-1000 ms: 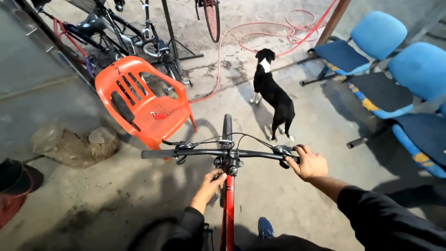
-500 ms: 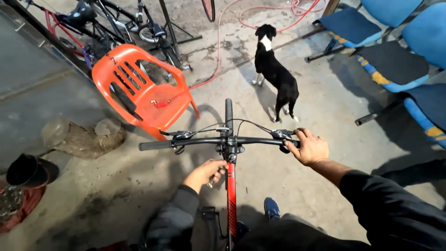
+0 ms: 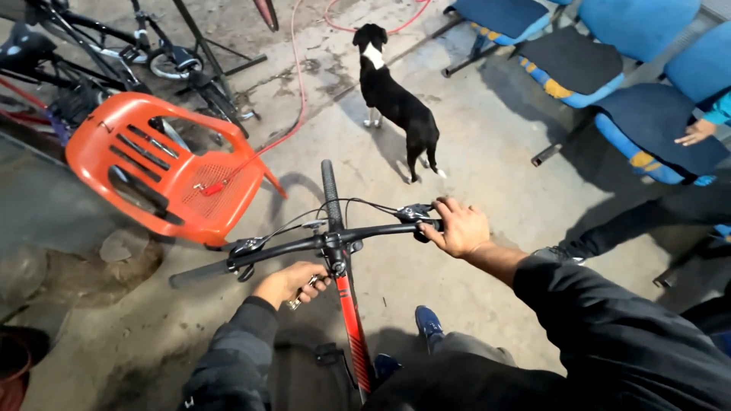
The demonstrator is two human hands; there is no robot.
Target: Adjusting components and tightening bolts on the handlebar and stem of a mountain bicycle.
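Note:
A bicycle with a red frame [image 3: 352,329] and a black handlebar [image 3: 304,245] stands below me, its front tyre [image 3: 330,194] pointing away. My right hand [image 3: 458,226] is closed around the right grip of the handlebar. My left hand [image 3: 289,283] sits just under the stem, holding a small metal tool [image 3: 302,293] against the bike. Both arms wear dark sleeves. My blue shoes [image 3: 428,321] show beside the frame.
An orange plastic chair [image 3: 152,171] stands to the left of the front wheel. A black and white dog [image 3: 397,100] stands ahead. Blue seats [image 3: 601,57] line the right, where another person's hand [image 3: 695,132] rests. Other bicycles [image 3: 91,53] and a red hose [image 3: 298,84] lie at the back.
The view has swung right and down; the chair and dog sit further left in the frame. The handlebar has turned a little. Both hands keep their places.

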